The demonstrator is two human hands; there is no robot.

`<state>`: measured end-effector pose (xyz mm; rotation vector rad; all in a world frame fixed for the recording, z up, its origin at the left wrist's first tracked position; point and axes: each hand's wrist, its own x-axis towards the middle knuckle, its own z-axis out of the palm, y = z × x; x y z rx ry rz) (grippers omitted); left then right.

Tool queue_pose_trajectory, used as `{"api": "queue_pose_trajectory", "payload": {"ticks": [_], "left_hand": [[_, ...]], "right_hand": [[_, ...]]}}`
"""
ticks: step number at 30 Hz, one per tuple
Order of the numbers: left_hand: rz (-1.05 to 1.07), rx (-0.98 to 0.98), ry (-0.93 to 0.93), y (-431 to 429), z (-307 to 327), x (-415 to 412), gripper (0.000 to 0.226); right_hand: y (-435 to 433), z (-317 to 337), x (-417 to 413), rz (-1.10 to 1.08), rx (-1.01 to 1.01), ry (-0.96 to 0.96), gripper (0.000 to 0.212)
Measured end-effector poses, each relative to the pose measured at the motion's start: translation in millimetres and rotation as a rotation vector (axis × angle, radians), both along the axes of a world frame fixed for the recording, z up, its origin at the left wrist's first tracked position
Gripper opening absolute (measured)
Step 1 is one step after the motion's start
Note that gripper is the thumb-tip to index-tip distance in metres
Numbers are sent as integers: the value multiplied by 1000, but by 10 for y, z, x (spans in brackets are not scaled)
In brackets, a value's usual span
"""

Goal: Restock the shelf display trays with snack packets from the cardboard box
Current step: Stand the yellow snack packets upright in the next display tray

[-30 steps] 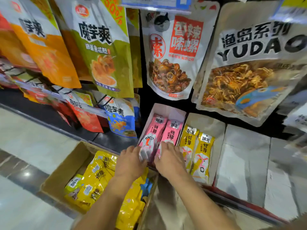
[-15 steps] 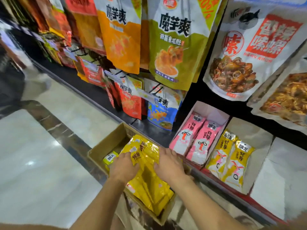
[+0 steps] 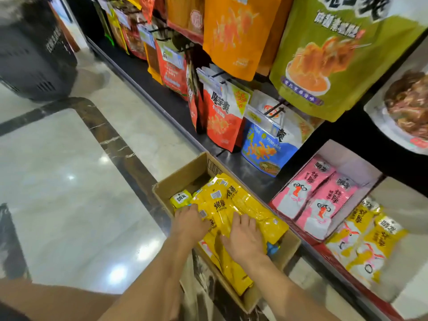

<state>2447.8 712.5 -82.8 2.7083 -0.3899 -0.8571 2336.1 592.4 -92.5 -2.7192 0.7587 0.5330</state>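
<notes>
Head view: both hands in the box

Your left hand and right hand are lying palm-down on the yellow packets inside the box, fingers spread and pressing, not clamped on any packet. Beyond your right fingertips, the pink tray and yellow tray are sitting on the shelf.

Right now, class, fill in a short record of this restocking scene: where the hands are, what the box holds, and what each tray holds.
left hand: flat on the yellow packets, grip not clear
right hand: flat on the same packets, grip not clear
box: cardboard, open, on the floor by the shelf, full of yellow packets
pink tray: two rows of pink packets
yellow tray: two rows of yellow-and-white packets
above trays: large hanging bags
</notes>
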Motion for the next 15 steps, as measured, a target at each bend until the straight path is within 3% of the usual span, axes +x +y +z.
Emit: {"api": "queue_pose_trajectory", "payload": {"ticks": [8, 12, 15], "left_hand": [[20, 1, 4, 77, -15, 47, 56], [21, 1, 2, -8, 6, 19, 53], [15, -6, 24, -132, 17, -4, 55]], "right_hand": [[-159, -100, 110, -18, 55, -51, 63], [-284, -53, 95, -216, 296, -91, 65], [-350, 38, 41, -391, 438, -242, 63]]}}
